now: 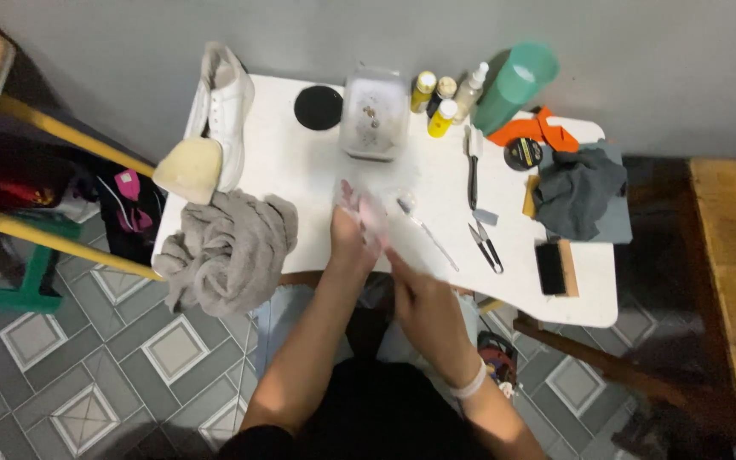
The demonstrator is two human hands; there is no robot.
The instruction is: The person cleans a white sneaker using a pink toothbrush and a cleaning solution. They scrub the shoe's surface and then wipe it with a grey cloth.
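We're looking down on a white bench (300, 170) with both hands at its near edge. Left hand (353, 238) is gripping something thin, pale and blurred just above the bench edge; we can't tell what it is. Right hand (423, 302) is sitting just below and beside it, fingers curled toward the left wrist; grasping or loose, we can't tell. A white band (472, 383) is circling the right wrist.

Containers along the back edge:
- one clear plastic tub (374, 115), boxy, small bits inside
- three small bottles with yellow caps or bodies (438, 100), clustered
- one slim clear spray bottle (472, 85)
- one green roll (514, 85), cylindrical, leaning
- one round black tin (523, 153), flat, with a ringed label
- one black round lid (318, 107), flat

Soft stuff: one crumpled grey towel (227, 247) hanging off the left edge, one dark grey rag (579, 192) at the right, one orange piece (538, 129) behind it.

Also: one white sneaker (223, 106), one cream sponge (187, 169), one toothbrush (423, 226), one pair of black snips (487, 247), one black-bristled wooden brush (555, 267).
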